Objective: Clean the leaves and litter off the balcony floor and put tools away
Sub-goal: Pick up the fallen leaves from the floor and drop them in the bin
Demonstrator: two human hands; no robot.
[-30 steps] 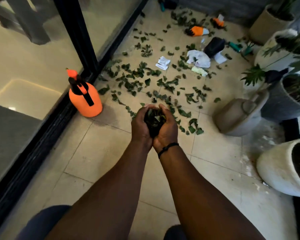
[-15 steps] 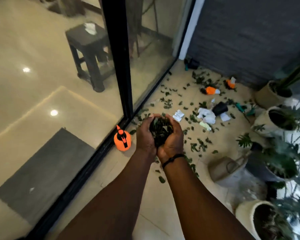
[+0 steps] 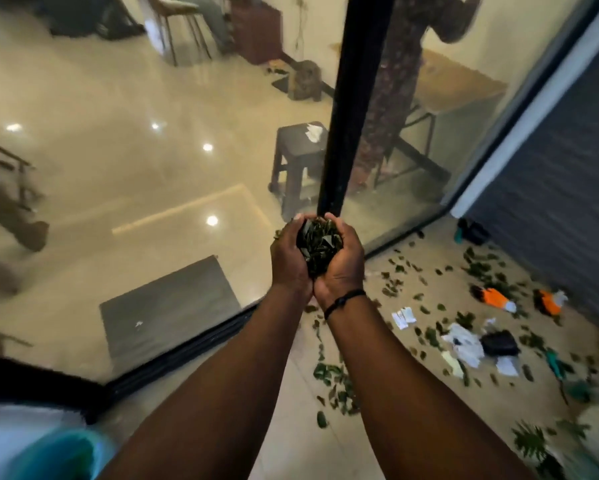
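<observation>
1. The left hand (image 3: 288,259) and right hand (image 3: 341,263) are pressed together side by side, palms up and fingers curled inward, forming one deep cup. Neither is closed into a fist; each is half-curled, and together they cradle a heaped handful of leaves (image 3: 319,245).
2. Joining the hands this way looks meant to seal the gap between the palms, so that loose, light leaves do not slip through while being carried.
3. The cupped load is held out in front of the body at arm's length, well above the balcony floor (image 3: 370,344), in front of the black door frame (image 3: 355,109) of the glass wall.
4. Below and to the right, many scattered leaves (image 3: 336,386) lie on the tiles, so the clearing is judged far from finished.
5. Further right, paper scraps (image 3: 403,317), a crumpled white wrapper (image 3: 464,344), a black pouch-like item (image 3: 499,342) and orange-and-black gloves (image 3: 495,298) lie mixed among the leaves; these remain to be picked up or put away.
6. A blurred blue-green container (image 3: 59,455) shows at the lower left; whether it is the bin for this handful cannot be told.
</observation>
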